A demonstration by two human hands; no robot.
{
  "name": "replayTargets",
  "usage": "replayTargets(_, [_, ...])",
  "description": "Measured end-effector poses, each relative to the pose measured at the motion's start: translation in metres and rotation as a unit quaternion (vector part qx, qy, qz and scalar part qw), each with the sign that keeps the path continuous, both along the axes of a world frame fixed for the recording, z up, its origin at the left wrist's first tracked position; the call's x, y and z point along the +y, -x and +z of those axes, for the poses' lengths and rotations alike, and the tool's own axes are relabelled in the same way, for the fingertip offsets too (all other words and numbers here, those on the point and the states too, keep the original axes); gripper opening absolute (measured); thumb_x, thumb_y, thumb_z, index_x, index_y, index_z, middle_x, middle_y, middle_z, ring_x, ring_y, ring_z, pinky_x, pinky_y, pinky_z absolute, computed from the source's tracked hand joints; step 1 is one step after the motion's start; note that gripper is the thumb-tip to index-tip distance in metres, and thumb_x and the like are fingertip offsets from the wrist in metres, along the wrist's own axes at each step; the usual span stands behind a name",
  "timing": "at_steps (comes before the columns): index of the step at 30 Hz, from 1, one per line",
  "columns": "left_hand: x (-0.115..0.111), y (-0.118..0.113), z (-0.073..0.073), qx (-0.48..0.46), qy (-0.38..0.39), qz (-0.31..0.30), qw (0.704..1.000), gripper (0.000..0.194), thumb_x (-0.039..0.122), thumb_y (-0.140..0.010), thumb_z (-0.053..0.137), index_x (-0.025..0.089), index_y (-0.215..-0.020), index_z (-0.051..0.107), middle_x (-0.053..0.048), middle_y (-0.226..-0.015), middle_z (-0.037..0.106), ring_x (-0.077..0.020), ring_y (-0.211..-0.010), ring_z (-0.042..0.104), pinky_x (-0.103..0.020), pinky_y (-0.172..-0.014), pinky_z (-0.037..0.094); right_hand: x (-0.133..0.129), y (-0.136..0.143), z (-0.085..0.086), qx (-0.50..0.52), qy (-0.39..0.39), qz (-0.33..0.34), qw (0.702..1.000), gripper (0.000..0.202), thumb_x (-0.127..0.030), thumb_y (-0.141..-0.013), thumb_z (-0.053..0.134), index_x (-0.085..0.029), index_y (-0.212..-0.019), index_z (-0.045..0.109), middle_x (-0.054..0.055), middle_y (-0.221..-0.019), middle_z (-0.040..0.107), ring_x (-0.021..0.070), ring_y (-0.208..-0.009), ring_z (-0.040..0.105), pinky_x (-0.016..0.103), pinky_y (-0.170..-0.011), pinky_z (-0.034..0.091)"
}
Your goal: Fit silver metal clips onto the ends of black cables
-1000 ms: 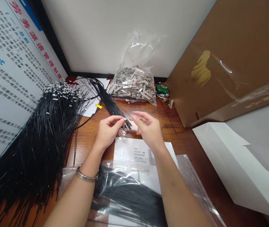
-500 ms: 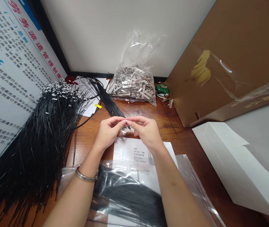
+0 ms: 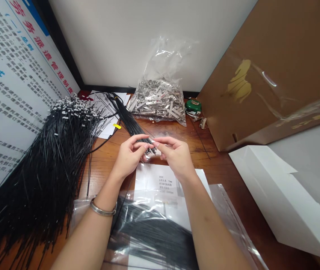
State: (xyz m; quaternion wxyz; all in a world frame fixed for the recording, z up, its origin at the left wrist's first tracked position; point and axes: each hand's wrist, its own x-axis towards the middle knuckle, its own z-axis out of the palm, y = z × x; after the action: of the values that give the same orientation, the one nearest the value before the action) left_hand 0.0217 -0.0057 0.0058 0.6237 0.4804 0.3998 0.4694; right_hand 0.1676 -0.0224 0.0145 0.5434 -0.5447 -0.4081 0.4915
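Note:
My left hand [image 3: 132, 153] and my right hand [image 3: 176, 154] meet above the middle of the table, fingertips almost touching. A small white piece [image 3: 153, 141] shows at the pinched thumb and forefinger of my right hand; its exact kind is too small to tell. My left thumb and forefinger are pinched too, and a thin black wire [image 3: 126, 186] trails from under that hand toward the bag below. Right behind my fingers lies a tied bundle of black wires [image 3: 132, 122], its near ends partly hidden by them.
A big heap of black wires [image 3: 55, 161] with white tips leans at left. A plastic bag of metal clips [image 3: 160, 99] and a green tape measure [image 3: 193, 105] stand at the back. Nearer are a printed sheet [image 3: 174, 174], a clear bag of wires [image 3: 148, 228], a brown box [image 3: 261, 75] and a white box [image 3: 284, 198].
My fingertips have drawn slightly apart, with both forefingers rearranged. The small white piece now shows at my right fingertips. The things on the table have stayed in place.

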Motion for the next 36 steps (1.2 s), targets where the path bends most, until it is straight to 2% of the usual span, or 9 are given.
replayTargets(4, [-0.0013,-0.0011,0.0028,0.008,0.011,-0.002,1.0,0.026,0.025,-0.07,0.072,0.011,-0.09,0.066,-0.008,-0.082,0.074,-0.007,-0.045,0.055,-0.021,-0.047,0.047,0.0003,0.0014,-0.0003,0.006,0.001,0.003,1.0,0.028,-0.038,-0.064,0.075,-0.015,-0.08,0.072,0.0,-0.06,0.061,0.0073,-0.047,0.042,0.023,-0.045,0.041])
replayTargets(10, [-0.0011,-0.0026,0.0038,-0.004,0.022,0.008,1.0,0.024,0.024,-0.066,0.074,0.011,-0.085,0.066,-0.008,-0.078,0.074,-0.0083,-0.046,0.057,-0.021,-0.047,0.048,0.0001,0.0017,0.0002,0.036,0.011,-0.009,0.999,0.024,-0.036,-0.064,0.074,-0.016,-0.076,0.067,0.0,-0.067,0.066,0.006,-0.045,0.044,0.024,-0.047,0.044])
replayTargets(17, [0.0001,-0.0027,-0.0015,-0.018,0.013,0.002,1.0,0.021,0.026,-0.068,0.074,0.012,-0.081,0.066,-0.006,-0.078,0.073,-0.0083,-0.049,0.058,-0.021,-0.049,0.048,-0.0008,0.0034,0.0044,0.037,0.023,-0.024,0.999,0.016,-0.027,-0.061,0.071,-0.017,-0.068,0.06,-0.004,-0.053,0.059,0.0064,-0.039,0.043,0.023,-0.042,0.043])
replayTargets(20, [0.0001,-0.002,-0.0014,-0.018,0.017,0.001,1.0,0.021,0.024,-0.068,0.073,0.012,-0.083,0.066,-0.005,-0.075,0.072,-0.0076,-0.047,0.056,-0.021,-0.048,0.048,-0.0007,0.0035,0.0043,0.037,0.026,-0.025,0.999,0.017,-0.027,-0.06,0.072,-0.017,-0.068,0.061,-0.004,-0.051,0.058,0.0063,-0.039,0.043,0.023,-0.042,0.043])
replayTargets(24, [-0.0003,-0.0009,0.0003,-0.01,0.009,0.0,1.0,0.022,0.021,-0.068,0.071,0.012,-0.088,0.067,-0.004,-0.074,0.072,-0.0073,-0.047,0.055,-0.021,-0.049,0.048,0.0,0.003,0.0024,0.028,0.015,-0.018,0.999,0.026,-0.035,-0.061,0.077,-0.016,-0.072,0.064,-0.003,-0.054,0.06,0.0063,-0.04,0.042,0.022,-0.041,0.04])
replayTargets(29, [0.0004,-0.0001,-0.0018,0.008,-0.01,0.009,1.0,0.017,0.022,-0.07,0.07,0.013,-0.084,0.068,-0.003,-0.071,0.069,-0.0077,-0.049,0.055,-0.021,-0.049,0.047,-0.0003,0.0028,0.0008,0.013,0.001,0.01,1.0,0.029,-0.039,-0.063,0.076,-0.015,-0.078,0.07,0.002,-0.063,0.067,0.0072,-0.044,0.043,0.024,-0.043,0.041])
replayTargets(36, [0.0009,-0.0018,-0.0012,0.008,-0.013,0.015,1.0,0.019,0.028,-0.069,0.074,0.013,-0.078,0.066,-0.001,-0.065,0.067,-0.0076,-0.046,0.054,-0.02,-0.046,0.044,-0.0012,0.0021,0.0018,0.002,0.003,0.029,1.0,0.029,-0.038,-0.063,0.076,-0.015,-0.081,0.073,0.003,-0.063,0.067,0.0092,-0.046,0.048,0.025,-0.044,0.041])
